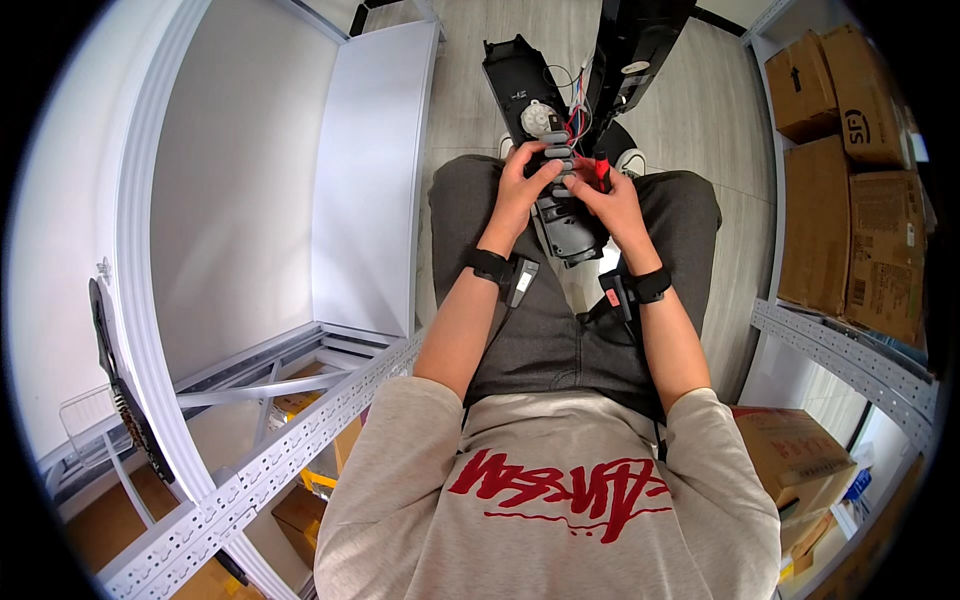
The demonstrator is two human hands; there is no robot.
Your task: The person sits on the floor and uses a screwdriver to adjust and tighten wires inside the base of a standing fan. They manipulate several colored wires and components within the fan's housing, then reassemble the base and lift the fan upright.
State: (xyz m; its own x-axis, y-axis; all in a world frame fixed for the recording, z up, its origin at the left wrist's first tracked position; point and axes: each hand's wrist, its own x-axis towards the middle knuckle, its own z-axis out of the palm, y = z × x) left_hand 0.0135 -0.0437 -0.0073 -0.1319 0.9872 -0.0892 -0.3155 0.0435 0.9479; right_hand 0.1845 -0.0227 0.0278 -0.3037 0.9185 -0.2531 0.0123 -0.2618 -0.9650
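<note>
A long black plastic housing (572,232) lies between my knees, with a white round gear-like part (537,118) toward its far end. Across its middle runs a row of grey rounded keys (557,152). My left hand (522,190) grips these keys from the left, thumb and index finger bent against them. From the right, my right hand (612,205) touches the near keys with its thumb. A red and black screwdriver-like handle (602,172) stands up among the right fingers; its tip is hidden. Red, blue and white wires (577,105) run from the housing to a tall black casing (635,60).
White metal shelving (370,170) stands on my left, its perforated beam (270,460) passing near my left arm. Cardboard boxes (815,220) are stacked on a rack to the right. Another box (790,455) sits low at the right. The floor (735,200) is grey wood-look.
</note>
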